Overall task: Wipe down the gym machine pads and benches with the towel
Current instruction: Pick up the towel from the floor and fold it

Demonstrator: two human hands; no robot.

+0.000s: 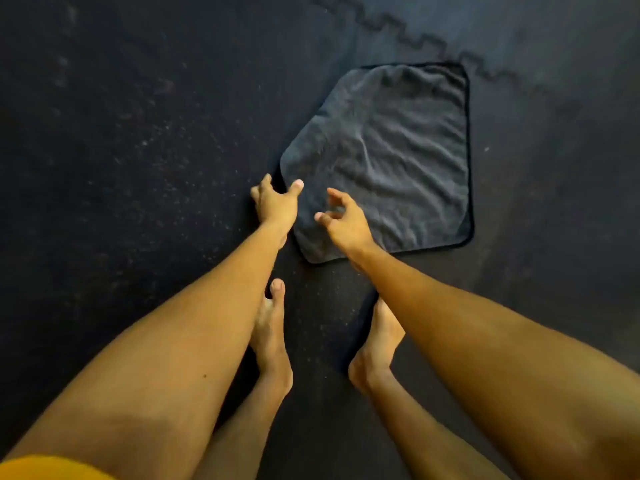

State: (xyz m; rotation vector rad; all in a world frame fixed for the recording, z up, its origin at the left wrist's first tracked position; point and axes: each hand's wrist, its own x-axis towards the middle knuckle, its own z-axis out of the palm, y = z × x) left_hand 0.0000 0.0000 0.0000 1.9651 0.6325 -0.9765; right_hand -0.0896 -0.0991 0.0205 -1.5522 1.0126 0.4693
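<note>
A dark grey towel [384, 157] with a black hem lies spread flat on the black rubber floor, its near-left corner folded under. My left hand [275, 204] hovers at the towel's left edge, thumb over the cloth and fingers spread, gripping nothing. My right hand [341, 216] is above the towel's near part, fingers loosely curled and apart, holding nothing. No gym machine, pad or bench is in view.
The floor [138, 150] is speckled black rubber matting with a jigsaw seam [415, 39] running across the top right. My two bare feet [270, 327] stand just below the towel. A bit of yellow cloth [45, 467] shows at the bottom left.
</note>
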